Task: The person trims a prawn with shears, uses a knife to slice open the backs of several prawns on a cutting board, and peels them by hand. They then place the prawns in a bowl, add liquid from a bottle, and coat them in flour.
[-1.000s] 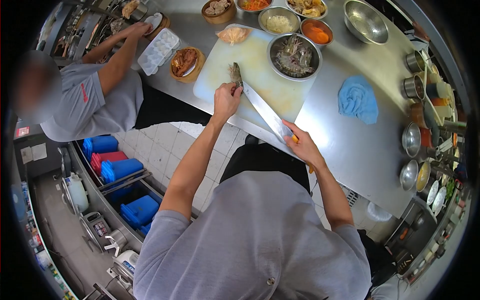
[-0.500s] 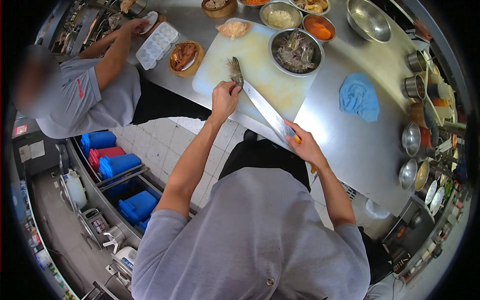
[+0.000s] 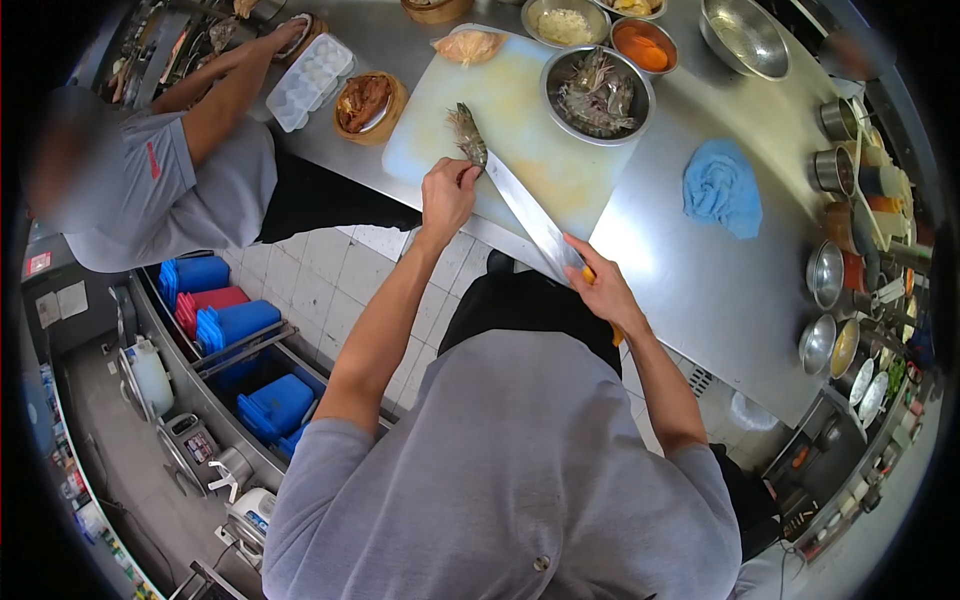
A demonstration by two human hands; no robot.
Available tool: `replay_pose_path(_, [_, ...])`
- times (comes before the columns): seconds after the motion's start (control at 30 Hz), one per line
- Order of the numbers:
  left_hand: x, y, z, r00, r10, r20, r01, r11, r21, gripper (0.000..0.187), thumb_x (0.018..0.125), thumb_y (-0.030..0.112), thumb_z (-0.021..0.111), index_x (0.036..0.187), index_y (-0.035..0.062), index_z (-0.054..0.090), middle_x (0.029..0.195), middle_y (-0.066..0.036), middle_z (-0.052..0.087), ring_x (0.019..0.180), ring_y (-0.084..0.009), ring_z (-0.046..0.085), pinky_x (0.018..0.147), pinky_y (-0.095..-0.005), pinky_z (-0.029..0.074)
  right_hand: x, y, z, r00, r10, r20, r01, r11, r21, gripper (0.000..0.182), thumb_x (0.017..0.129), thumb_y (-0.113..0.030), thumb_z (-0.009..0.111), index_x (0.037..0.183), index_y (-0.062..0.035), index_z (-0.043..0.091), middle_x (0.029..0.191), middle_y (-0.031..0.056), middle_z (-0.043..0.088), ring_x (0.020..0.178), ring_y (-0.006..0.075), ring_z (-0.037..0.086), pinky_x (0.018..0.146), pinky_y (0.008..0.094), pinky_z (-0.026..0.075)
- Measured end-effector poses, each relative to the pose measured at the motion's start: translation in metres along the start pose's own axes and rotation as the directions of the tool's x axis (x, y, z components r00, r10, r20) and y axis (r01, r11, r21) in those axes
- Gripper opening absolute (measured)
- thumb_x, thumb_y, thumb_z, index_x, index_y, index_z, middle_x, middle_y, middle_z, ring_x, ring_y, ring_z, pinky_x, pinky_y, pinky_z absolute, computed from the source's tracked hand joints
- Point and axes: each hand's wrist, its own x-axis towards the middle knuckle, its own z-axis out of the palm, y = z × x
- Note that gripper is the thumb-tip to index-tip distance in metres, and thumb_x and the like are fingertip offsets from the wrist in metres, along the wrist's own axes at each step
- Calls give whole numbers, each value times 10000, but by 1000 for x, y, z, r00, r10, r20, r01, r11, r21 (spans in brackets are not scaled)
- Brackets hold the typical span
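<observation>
My left hand pinches the near end of a grey-brown prawn over the front left part of the white cutting board. In my right hand is a long knife with a yellow handle. Its blade slants up and left across the board's front edge, with the tip right beside the prawn. More prawns fill a steel bowl at the board's back right. A bag of pale orange food lies at the board's far left corner.
A crumpled blue cloth lies on the steel counter to the right. Bowls of chopped white food and orange food stand at the back. Left are a bamboo steamer, a white egg tray and a person reaching over the counter.
The view has shifted slightly. The person on the left has moved their hands a little at the counter. My hands keep their hold on the prawn and knife.
</observation>
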Motion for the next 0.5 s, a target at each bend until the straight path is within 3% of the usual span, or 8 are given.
replay_pose_path(0.03, [1,-1,1,1000,-8,-4,8,1000,-9,179,886,102,735,964,-60,733,903,-197,703,740,-286,700,700,-355,553,-4,9,2,993,-111,-45,110,994,-18,514,963,-113,628,1462,-143,509,912,163,678,674,169,491,688,306,471])
replay_pose_path(0.1, [4,-3,2,1000,-13,-24,12,1000,-28,179,883,103,738,959,-59,733,900,-196,705,730,-283,697,693,-355,551,-3,10,1,991,-128,-43,127,992,-22,512,964,-105,628,1461,-144,510,838,145,642,655,162,466,662,300,458])
replay_pose_path(0.17, [4,-3,6,999,-8,-45,6,999,-51,177,881,103,740,954,-59,733,894,-195,707,722,-281,693,688,-356,549,-4,-2,-3,996,73,47,-73,997,5,511,964,-98,631,1459,-145,512,774,125,599,635,152,438,633,293,441])
replay_pose_path(0.37, [8,0,8,996,-51,-71,44,994,-95,141,865,78,722,934,-45,733,877,-196,692,735,-345,677,699,-403,538,-10,-2,3,998,60,18,-61,997,43,522,960,-90,637,1462,-154,506,728,96,552,621,135,399,600,286,412])
replay_pose_path(0.47, [0,-13,0,998,58,-39,-58,998,10,168,873,91,741,953,-56,732,879,-192,704,720,-290,685,677,-358,542,-5,-8,1,998,65,18,-66,997,35,530,965,-82,644,1472,-136,502,722,-8,429,647,98,363,606,248,371])
replay_pose_path(0.5, [2,-12,0,998,56,-38,-56,998,16,164,873,88,739,952,-55,732,874,-190,702,717,-293,682,674,-360,540,-2,-6,1,998,54,10,-54,998,31,528,961,-82,645,1467,-142,507,725,28,470,641,113,378,606,261,386])
